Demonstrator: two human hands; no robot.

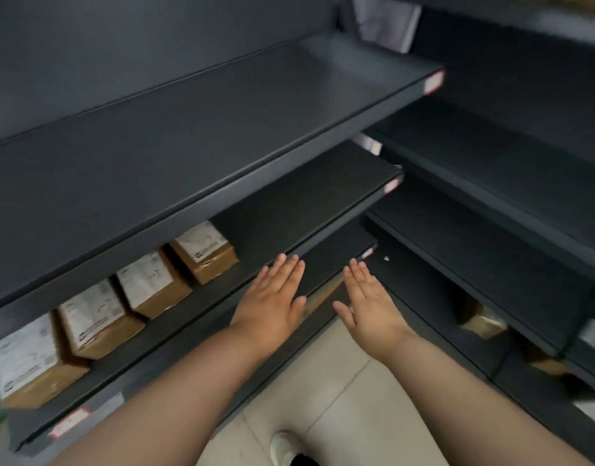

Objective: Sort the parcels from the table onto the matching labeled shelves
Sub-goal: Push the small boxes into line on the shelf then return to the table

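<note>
Both hands empty, left hand (276, 297) and right hand (366, 301) flat with fingers wide at centre frame; we see parcels (148, 284) shelved lower left, long axes running into the shelf (289, 203), nearer the left.

Dark grey metal shelving (222, 136), tiered, along the left and far side; matching dark back panel (121, 38) behind. Second dark shelving unit (491, 203) at right, meeting the first at a corner. Pale beige tiled floor (340, 391) with thin grout lines. Lighting dim, even.
</note>
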